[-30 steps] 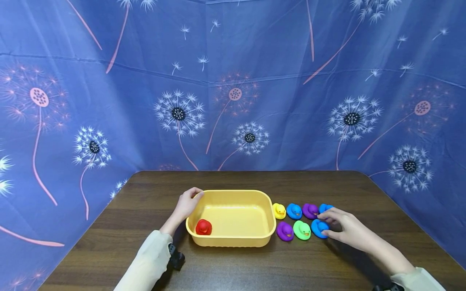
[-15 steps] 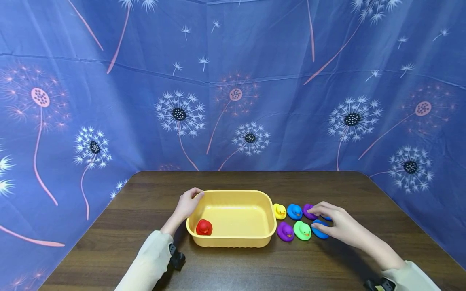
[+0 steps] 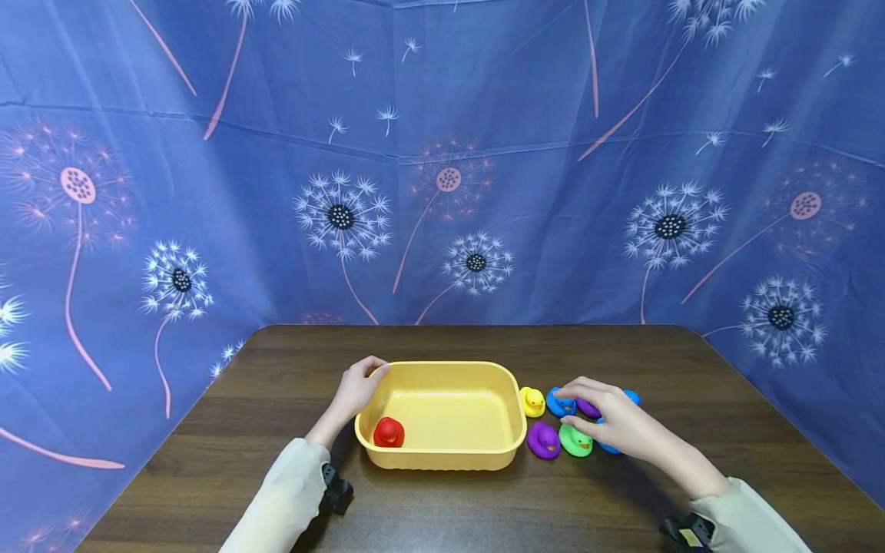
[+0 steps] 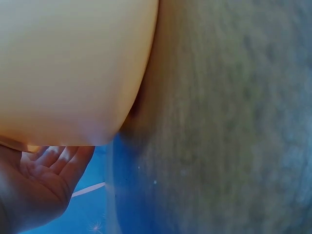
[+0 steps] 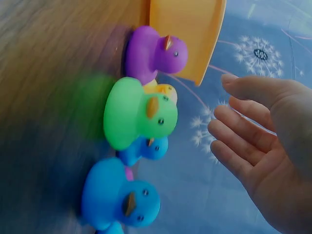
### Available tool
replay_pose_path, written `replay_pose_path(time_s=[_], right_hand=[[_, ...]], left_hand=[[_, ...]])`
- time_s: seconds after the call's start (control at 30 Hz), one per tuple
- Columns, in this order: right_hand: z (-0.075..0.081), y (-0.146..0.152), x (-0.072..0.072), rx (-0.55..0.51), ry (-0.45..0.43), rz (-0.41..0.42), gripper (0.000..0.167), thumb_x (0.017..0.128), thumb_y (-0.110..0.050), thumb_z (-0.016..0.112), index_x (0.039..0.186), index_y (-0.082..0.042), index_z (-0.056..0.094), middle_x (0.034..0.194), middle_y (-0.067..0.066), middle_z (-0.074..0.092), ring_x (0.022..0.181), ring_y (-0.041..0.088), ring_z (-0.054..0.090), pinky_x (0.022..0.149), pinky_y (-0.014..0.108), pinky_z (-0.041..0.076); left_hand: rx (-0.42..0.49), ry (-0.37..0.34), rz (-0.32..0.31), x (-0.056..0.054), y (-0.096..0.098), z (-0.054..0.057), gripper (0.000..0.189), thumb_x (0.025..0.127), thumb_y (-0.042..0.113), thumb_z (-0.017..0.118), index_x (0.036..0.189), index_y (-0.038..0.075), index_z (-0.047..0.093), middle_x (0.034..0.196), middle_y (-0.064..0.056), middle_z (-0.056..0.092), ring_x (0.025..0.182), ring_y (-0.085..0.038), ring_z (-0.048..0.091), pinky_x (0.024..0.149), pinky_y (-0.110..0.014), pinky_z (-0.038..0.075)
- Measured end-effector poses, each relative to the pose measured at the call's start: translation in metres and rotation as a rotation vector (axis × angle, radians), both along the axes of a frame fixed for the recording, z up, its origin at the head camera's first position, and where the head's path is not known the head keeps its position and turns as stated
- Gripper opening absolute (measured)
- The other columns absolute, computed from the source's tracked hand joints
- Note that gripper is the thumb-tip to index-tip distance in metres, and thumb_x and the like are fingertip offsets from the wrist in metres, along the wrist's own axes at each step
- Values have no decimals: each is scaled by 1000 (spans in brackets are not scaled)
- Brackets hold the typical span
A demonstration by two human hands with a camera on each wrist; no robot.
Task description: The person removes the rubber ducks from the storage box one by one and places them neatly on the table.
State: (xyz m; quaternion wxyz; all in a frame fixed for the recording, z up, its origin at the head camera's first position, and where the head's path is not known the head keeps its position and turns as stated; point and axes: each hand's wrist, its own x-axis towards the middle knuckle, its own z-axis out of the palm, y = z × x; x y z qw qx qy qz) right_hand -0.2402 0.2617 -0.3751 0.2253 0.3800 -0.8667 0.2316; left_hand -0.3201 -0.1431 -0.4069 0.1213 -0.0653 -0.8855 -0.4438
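My left hand [image 3: 358, 386] holds the back left corner of a yellow plastic tub [image 3: 442, 458]; in the left wrist view its fingers [image 4: 70, 163] lie behind the tub's wall. A red rubber duck [image 3: 389, 432] sits in the tub's front left corner. Above the ducks to the right hovers my right hand [image 3: 622, 418], thumb and fingers spread apart and holding nothing. Nearest under it are a green duck [image 3: 574, 442] and a blue duck [image 5: 105, 195], the latter mostly hidden by the hand in the head view. Behind them, a purple duck [image 3: 588, 408] is partly covered.
Beside the tub's right wall stand a yellow duck [image 3: 531, 402] and a purple duck [image 3: 543, 441]. Another blue duck [image 3: 560, 402] is in the back row, and one more blue duck [image 3: 632, 397] shows at its right end. A dandelion-print curtain hangs behind the wooden table [image 3: 429, 507].
My right hand has moved left over the ducks, from the blue ones at the right end to above the green one. The left hand and tub have stayed in place.
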Motion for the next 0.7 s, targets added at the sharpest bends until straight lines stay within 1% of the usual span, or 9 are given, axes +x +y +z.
replay_pose_path(time_s=[0.03, 0.13, 0.2, 0.27, 0.37, 0.43, 0.57, 0.7], right_hand=[[0, -2, -1, 2, -10, 1, 36, 73, -7, 78, 108, -10, 66, 101, -8, 64, 87, 2, 58, 76, 18, 49], [1, -10, -2, 6, -57, 10, 34, 76, -9, 77, 108, -8, 66, 102, -6, 64, 85, 2, 57, 68, 23, 50], [1, -15, -3, 18, -88, 15, 33, 78, -12, 75, 109, -7, 65, 102, -2, 64, 84, 4, 57, 65, 24, 50], [2, -20, -4, 37, -114, 11, 33, 80, -14, 74, 111, -7, 65, 103, 0, 65, 87, 8, 59, 67, 25, 51], [3, -28, -5, 50, -139, 15, 34, 79, -14, 74, 111, -7, 65, 105, 2, 65, 93, 15, 62, 75, 28, 53], [3, -33, -6, 46, -140, 28, 34, 78, -12, 74, 111, -6, 65, 105, 2, 65, 95, 18, 63, 79, 31, 54], [4, -43, -8, 26, -123, 81, 33, 78, -11, 75, 109, -6, 65, 103, 4, 66, 95, 19, 63, 78, 36, 54], [4, -52, -11, 31, -81, 111, 31, 79, -10, 74, 108, -7, 65, 102, 3, 65, 94, 18, 63, 78, 33, 53]], left_hand=[[-1, 1, 1, 0, 0, 0, 17, 92, 18, 58, 99, 4, 67, 93, -11, 70, 85, -22, 61, 79, -35, 47], [-6, 7, 1, 0, 0, 0, 17, 92, 16, 58, 99, 3, 67, 93, -12, 70, 85, -22, 61, 78, -36, 47], [-4, 4, 3, 1, 0, 0, 17, 92, 16, 58, 99, 3, 67, 93, -12, 70, 85, -22, 61, 78, -36, 47], [0, -1, 5, 1, 0, 1, 17, 92, 16, 58, 99, 3, 67, 92, -12, 70, 84, -23, 61, 78, -36, 46], [3, -5, 9, 1, 0, 1, 17, 92, 17, 58, 98, 3, 67, 92, -12, 70, 83, -22, 61, 77, -35, 46], [3, -1, 10, 0, 0, 1, 17, 92, 16, 58, 98, 3, 67, 91, -12, 70, 82, -21, 60, 76, -34, 46], [-2, 16, 15, -1, 0, -2, 17, 91, 16, 59, 97, 3, 68, 89, -12, 70, 79, -19, 60, 73, -32, 46], [0, 25, 17, -3, 1, -3, 16, 91, 16, 60, 96, 3, 68, 88, -12, 70, 79, -19, 60, 73, -31, 45]])
